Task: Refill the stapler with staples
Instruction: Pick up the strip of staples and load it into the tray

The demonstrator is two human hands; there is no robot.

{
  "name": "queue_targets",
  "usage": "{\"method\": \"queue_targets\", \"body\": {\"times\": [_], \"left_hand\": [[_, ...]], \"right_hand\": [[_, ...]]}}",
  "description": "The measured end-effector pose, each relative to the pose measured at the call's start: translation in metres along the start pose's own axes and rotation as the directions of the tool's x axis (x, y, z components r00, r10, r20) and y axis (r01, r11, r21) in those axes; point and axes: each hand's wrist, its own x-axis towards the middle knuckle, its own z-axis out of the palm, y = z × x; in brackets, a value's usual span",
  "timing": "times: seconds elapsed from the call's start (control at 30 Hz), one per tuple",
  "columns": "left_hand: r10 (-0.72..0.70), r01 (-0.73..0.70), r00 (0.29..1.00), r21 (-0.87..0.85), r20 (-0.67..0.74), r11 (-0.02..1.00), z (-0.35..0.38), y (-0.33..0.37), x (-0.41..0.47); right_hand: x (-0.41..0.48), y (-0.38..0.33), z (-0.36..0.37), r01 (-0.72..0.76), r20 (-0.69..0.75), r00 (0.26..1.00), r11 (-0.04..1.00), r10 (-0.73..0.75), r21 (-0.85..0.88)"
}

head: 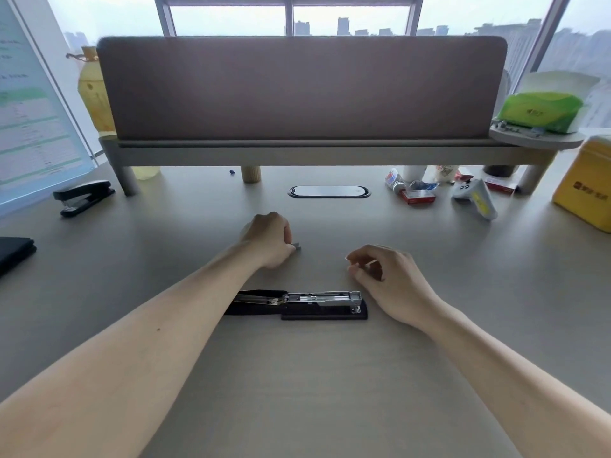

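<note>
Head view: stapler [297, 304] lies opened flat mid-tabletop toward the near edge, while left hand [269, 239] fingers pinch a small staple strip [297, 245] just beyond it. Right hand [380, 269] hovers loosely curled, holding nothing. That strip looks light and brittle, so grip its long sides gently.

The stapler [299, 304] lies on the worktop [297, 375] with its top swung open, so the metal channel is bare. Beyond it, the left hand [269, 241] pinches a small strip of staples [297, 246] low over the surface. The right hand [380, 272] hovers near, fingers curled and holding nothing. A second stapler [84, 197] sits far left.
</note>
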Motion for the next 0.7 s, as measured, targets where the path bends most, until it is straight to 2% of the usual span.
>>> {"method": "queue_targets", "body": {"times": [0.4,0.7], "left_hand": [[0.164,-0.164,0.986,0.045,0.009,0.985,-0.001,0.001,-0.008],[0.375,-0.392,0.918,-0.141,-0.132,0.909,-0.018,0.02,-0.072]], "right_hand": [[-0.005,-0.005,0.001,0.036,-0.012,0.999,0.999,-0.036,-0.02],[-0.002,-0.036,-0.018,-0.134,0.005,0.991,0.981,0.135,0.141]]}}
